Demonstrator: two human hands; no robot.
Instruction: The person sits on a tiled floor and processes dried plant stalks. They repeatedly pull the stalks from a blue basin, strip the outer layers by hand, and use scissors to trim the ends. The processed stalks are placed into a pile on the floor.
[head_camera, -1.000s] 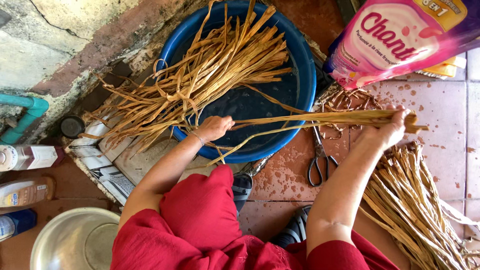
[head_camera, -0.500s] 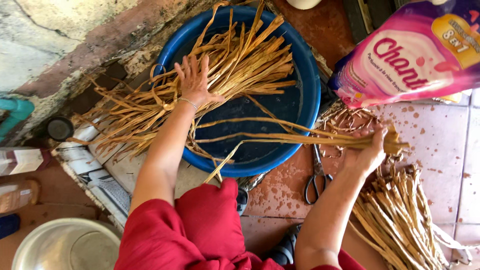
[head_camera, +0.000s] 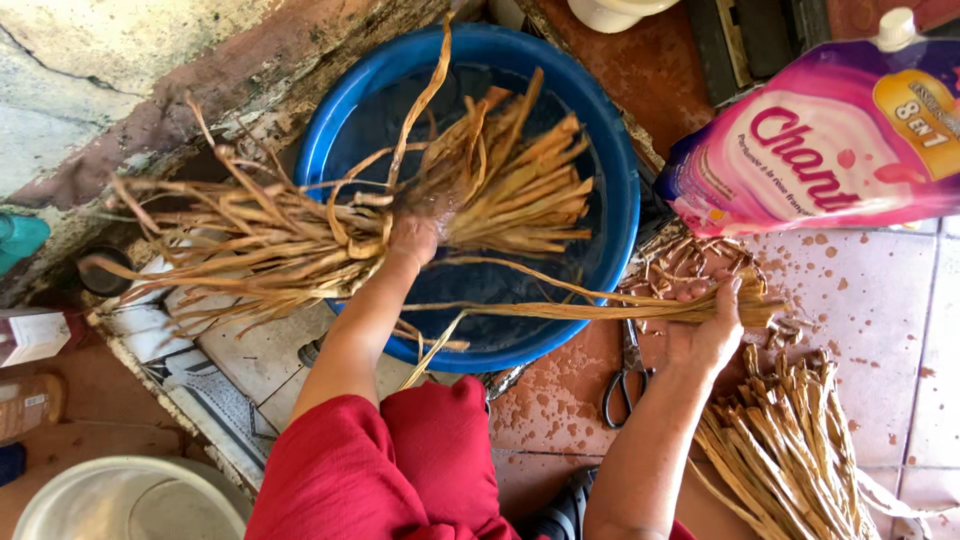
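A round blue basin (head_camera: 615, 160) holds dark water and a large bundle of long tan dried leaf strips (head_camera: 500, 180) that spills over its left rim. My left hand (head_camera: 415, 235) is closed on the middle of that bundle, over the basin. My right hand (head_camera: 712, 325) grips a thin sheaf of the same strips (head_camera: 580, 308), held level across the basin's near rim. A pile of dry strips (head_camera: 790, 450) lies on the tiled floor by my right forearm.
Black-handled scissors (head_camera: 625, 375) lie on the tiles below the basin. A pink-and-purple pouch (head_camera: 820, 150) with a white cap stands at the upper right. A metal bowl (head_camera: 120, 500) sits at the lower left. A cracked wall base (head_camera: 150, 90) runs along the upper left.
My left hand has gone from the thin sheaf into the basin, first flat on the strips, now closed around the big bundle. The right hand keeps its sheaf nearly still.
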